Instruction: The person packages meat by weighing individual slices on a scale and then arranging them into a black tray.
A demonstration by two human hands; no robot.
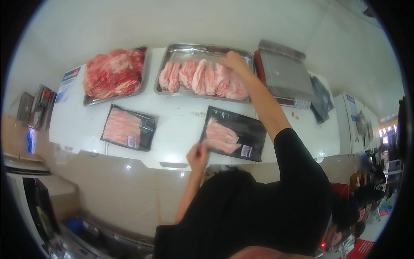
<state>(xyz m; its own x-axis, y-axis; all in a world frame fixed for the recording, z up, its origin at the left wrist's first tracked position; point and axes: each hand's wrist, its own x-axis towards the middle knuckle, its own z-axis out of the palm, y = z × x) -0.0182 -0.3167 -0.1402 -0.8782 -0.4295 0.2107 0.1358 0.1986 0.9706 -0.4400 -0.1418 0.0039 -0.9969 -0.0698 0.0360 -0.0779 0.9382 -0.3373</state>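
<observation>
My right hand [233, 60] reaches over a steel tray [189, 54] at the back, at the top end of the pork slices [200, 77] stacked there in a row. Its fingers are curled, and what they hold, if anything, is hidden. Below, a black plastic bag [254, 134] with a label lies on the white freezer top, several pale pork slices [222, 134] on it. At its lower left corner is my left hand [197, 157], fingers closed beside the end of the lowest slice. Whatever it pinches is too small to make out.
At the left stands a tray [145, 64] heaped with red sliced meat [114, 73]. In front of it lies another black bag [148, 129] with pork slices [122, 125]. A weighing scale [284, 73] and dark bags [320, 99] are at the right.
</observation>
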